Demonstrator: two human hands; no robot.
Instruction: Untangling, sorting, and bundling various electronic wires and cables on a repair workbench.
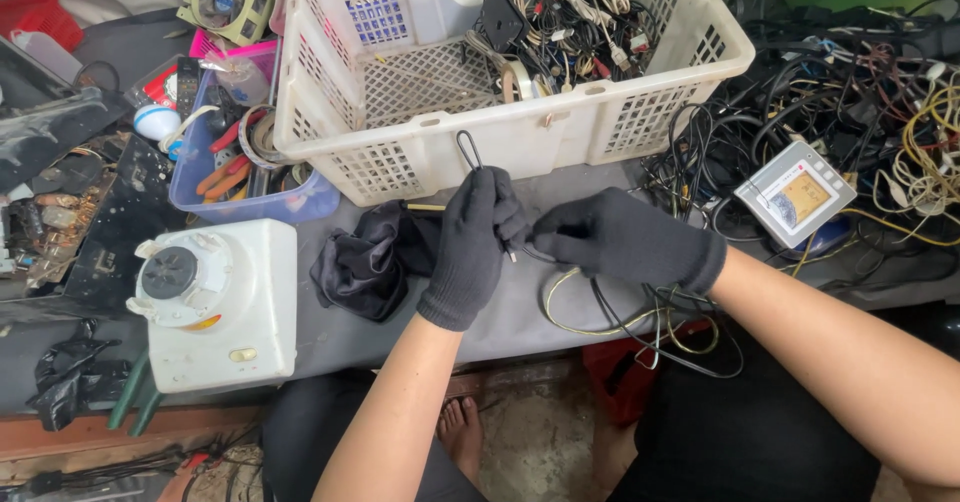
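L hand [472, 247], black knit glove, is fisted round a thin black cable [468, 150]; a tight loop of it pokes up above the knuckles, and a short end w/ a small metal tip shows below the fist. R hand [622, 239], same glove, is pinched narrow on the same cable just beside the L fist, fingertips nearly touching it. From the R hand the cable drops off the bench edge, mixed w/ a yellowish wire [600, 324] in loose loops over the person's lap.

Risks, as I judge them:
- Hanging loops could snag on the knee or the bench edge; a pull would then jerk the cable out of the pinch.
- Black and yellow strands are crossed below, so gathering one prob. drags the other and knots it.
- Thick gloves dull the feel; thin cable may slip thru the L fist and the loop spring open.
- Black cloth [370, 260] lies just L of the L hand; the loose end could catch in it.
- White plastic basket [520, 137] of cords sits right behind both hands, and the big wire tangle [840, 92] is near on the R; a wide swing could hook strands there.
- The grey-white meter [795, 192] rests on that tangle; tugged wires might tip it.
- The white appliance housing [225, 302] is well apart, low risk.
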